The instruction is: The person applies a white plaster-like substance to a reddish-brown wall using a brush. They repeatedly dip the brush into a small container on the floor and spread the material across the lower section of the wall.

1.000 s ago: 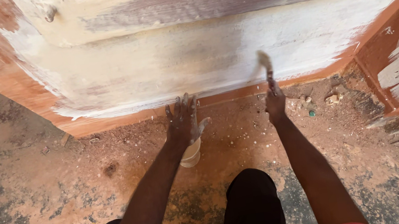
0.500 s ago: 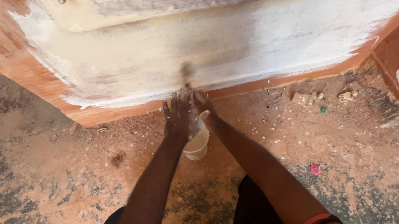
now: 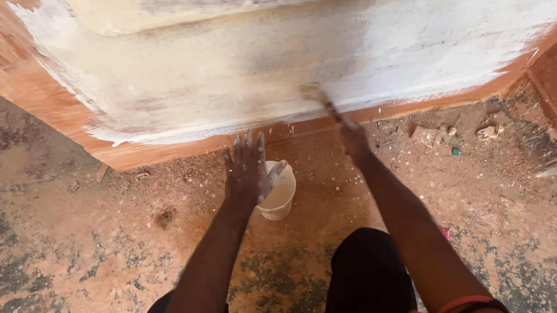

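Head view, looking down past black-clad knees: the person crouches on a dusty, reddish floor (image 3: 56, 282) in front of a big wooden panel (image 3: 323, 63), most of it smeared with whitish filler, bare red-brown wood showing along its left and bottom edges. The left hand (image 3: 246, 172) is spread flat, fingers apart and stretched toward the panel's lower edge, resting over the rim of a small white cup (image 3: 278, 194) that stands on the floor just below the panel. I cannot tell whether the palm presses on the cup or only covers it. The right hand (image 3: 354, 140) is closed around the handle of a thin tool (image 3: 323, 101), its blurred tip lying against the coated face near the bottom edge, a little right of the cup. A red and black band (image 3: 460, 309) sits on the right wrist. Small bits of debris (image 3: 435, 134) lie by the panel's foot at right.
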